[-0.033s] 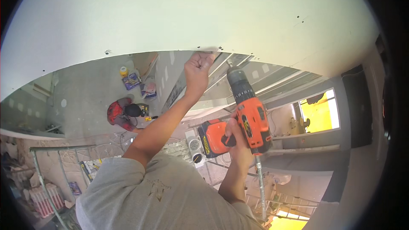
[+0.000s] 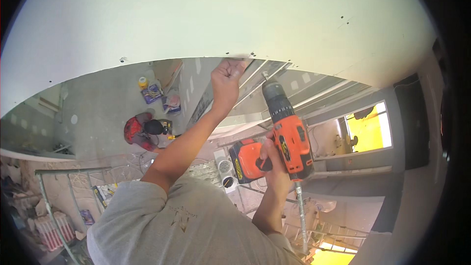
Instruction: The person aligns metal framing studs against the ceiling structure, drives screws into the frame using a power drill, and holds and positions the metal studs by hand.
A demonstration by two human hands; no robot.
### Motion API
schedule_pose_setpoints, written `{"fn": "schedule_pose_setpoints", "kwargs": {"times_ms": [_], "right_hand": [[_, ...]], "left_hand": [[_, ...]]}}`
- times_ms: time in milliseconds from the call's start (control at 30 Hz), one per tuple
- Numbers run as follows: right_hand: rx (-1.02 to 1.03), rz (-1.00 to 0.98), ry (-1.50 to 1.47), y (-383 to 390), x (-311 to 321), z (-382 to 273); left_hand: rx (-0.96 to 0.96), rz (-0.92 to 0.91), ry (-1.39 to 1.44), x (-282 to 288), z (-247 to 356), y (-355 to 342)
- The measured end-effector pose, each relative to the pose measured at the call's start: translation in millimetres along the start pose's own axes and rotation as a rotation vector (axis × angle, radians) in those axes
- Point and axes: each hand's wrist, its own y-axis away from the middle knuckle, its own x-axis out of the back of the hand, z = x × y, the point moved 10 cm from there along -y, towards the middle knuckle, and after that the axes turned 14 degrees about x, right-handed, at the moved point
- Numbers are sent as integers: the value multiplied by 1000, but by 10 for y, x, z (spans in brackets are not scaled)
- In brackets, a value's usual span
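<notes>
A curved white board (image 2: 211, 14) spans the top of the view, with several dark holes along its lower edge. My left hand (image 2: 226, 76) is raised to that edge with its fingers bent and pinched; what they hold is too small to make out. My right hand (image 2: 274, 164) grips an orange and black cordless drill (image 2: 292, 142), pointed upward, its front end just below the board edge near grey metal channels (image 2: 255, 83), to the right of my left hand.
Below, a co-worker (image 2: 138, 132) in red crouches by a tool, near bags (image 2: 152, 93) and a yellow container (image 2: 143, 82). Green scaffold rails (image 2: 46, 198) stand at lower left, a metal pole (image 2: 301, 218) behind my right arm. A bright yellow window (image 2: 365, 130) is at right.
The drill has shifted very slightly downward, and my left hand very slightly left. Both hands keep their hold.
</notes>
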Motion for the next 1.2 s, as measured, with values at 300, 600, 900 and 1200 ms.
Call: {"fn": "schedule_pose_setpoints", "kwargs": {"times_ms": [300, 600, 900, 1200], "right_hand": [[-115, 82, 172, 511, 781, 144], [-92, 11, 262, 704, 1275, 288], [-126, 22, 253, 742, 1530, 286], [26, -70, 312, 709, 1600, 218]], "left_hand": [[-26, 21, -25, -4, 40, 20], [-34, 98, -32, 61, 36, -20], [-90, 137, -85, 107, 17, -1], [-194, 131, -72, 82, 1, 32]]}}
